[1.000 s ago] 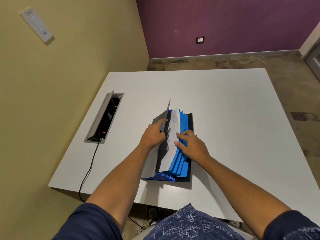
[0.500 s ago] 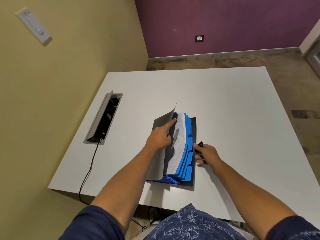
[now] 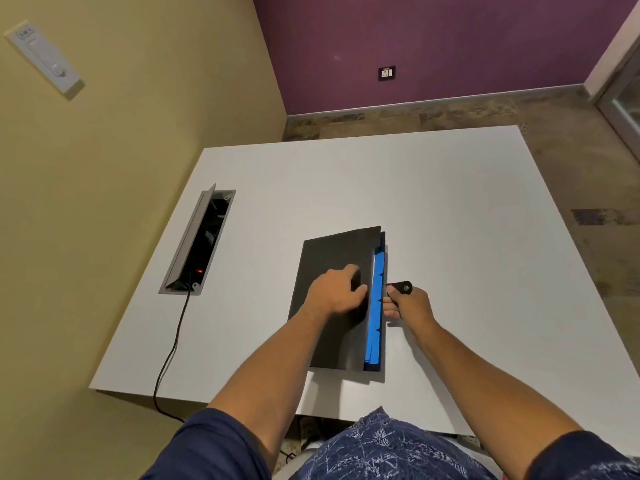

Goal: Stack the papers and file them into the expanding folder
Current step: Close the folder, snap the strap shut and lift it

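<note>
The black expanding folder (image 3: 332,251) lies flat on the white table (image 3: 450,209), its cover folded down. Blue tabbed dividers (image 3: 376,306) stick out along its right edge. The papers are hidden inside. My left hand (image 3: 337,289) presses palm-down on the cover, near its right edge. My right hand (image 3: 408,303) sits just right of the folder and pinches the black closure strap (image 3: 401,287) with its snap button.
An open grey cable box (image 3: 199,244) is sunk into the table at the left, with a red light inside and a black cord (image 3: 173,348) running off the front edge. A yellow wall stands close to the left.
My left hand has pushed the raised cover down flat over the papers and dividers. My right hand stays at the folder's right edge, now gripping the strap.
</note>
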{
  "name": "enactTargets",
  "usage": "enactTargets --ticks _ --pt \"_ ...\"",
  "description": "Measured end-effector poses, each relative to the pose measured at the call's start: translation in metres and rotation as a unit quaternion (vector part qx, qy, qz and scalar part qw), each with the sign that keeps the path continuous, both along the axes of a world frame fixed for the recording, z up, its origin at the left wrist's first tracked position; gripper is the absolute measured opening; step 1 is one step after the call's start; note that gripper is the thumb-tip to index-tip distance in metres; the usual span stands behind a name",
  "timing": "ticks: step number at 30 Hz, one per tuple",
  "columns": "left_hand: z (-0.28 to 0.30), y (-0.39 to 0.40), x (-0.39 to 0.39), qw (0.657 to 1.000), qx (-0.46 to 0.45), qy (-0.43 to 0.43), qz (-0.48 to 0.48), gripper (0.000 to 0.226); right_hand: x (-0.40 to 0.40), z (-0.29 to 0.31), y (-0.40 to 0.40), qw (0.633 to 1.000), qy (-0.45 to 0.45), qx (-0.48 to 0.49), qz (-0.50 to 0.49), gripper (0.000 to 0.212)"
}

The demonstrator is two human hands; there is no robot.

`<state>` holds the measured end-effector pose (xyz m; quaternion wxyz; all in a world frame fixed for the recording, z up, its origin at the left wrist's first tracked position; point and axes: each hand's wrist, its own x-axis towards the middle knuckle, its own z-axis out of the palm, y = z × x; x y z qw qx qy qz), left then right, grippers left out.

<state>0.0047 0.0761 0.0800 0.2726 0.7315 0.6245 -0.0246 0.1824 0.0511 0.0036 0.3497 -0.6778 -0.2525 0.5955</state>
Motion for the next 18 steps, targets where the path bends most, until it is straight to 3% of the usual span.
enactTargets --ticks 4,12,18 --pt "-0.023 -0.015 -0.007 0.999 -0.040 -0.003 -0.014 0.066 0.010 -0.001 0.000 1.000 0.002 0.007 -0.027 0.020" --pt "-0.060 -0.056 -0.035 0.992 -0.057 0.106 -0.042 0.086 0.064 -0.018 -0.004 0.996 -0.031 -0.001 -0.089 0.019" --pt "-0.074 -0.066 -0.028 0.986 -0.116 0.094 -0.068 0.096 0.088 -0.029 -0.020 0.982 -0.181 0.008 -0.047 0.018"
